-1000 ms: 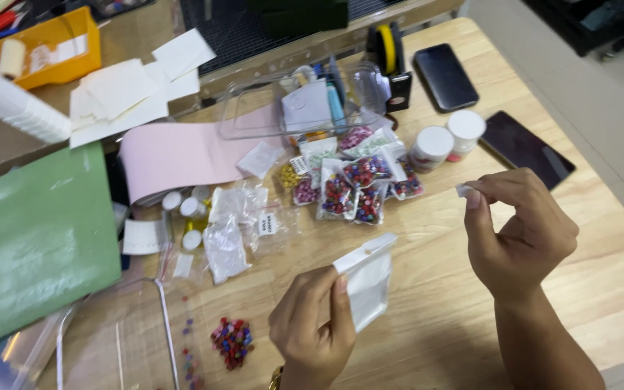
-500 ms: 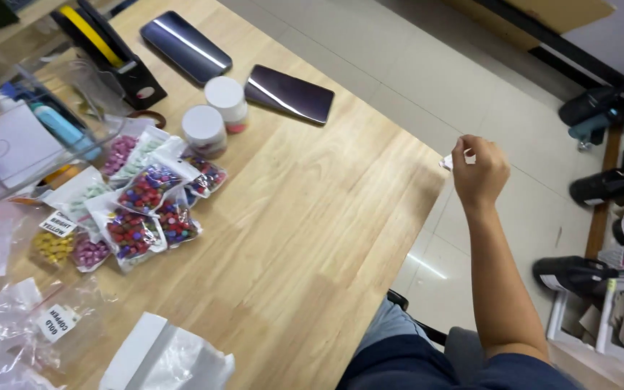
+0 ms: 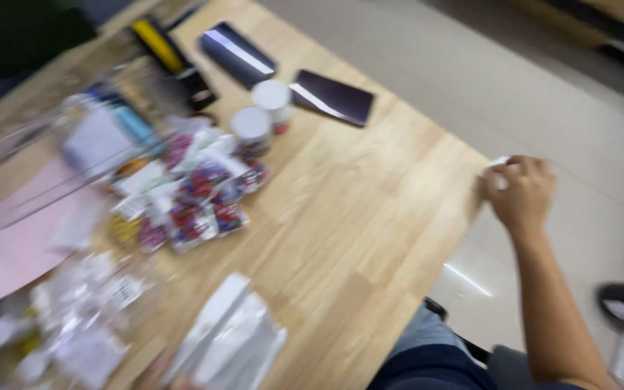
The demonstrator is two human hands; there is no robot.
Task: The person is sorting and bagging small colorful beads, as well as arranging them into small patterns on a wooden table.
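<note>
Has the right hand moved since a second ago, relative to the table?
Yes. The right hand, pinching a small white scrap, has swung out from above the table to just past its right edge, over the floor.

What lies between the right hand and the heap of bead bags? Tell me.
In the head view, only bare wooden table lies between the right hand, which pinches a small white scrap at the table's edge, and the bead bags.

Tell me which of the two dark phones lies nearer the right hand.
The phone beside the white-lidded jars, toward the table's right edge; the other phone lies farther back. The right hand is past the edge.
</note>
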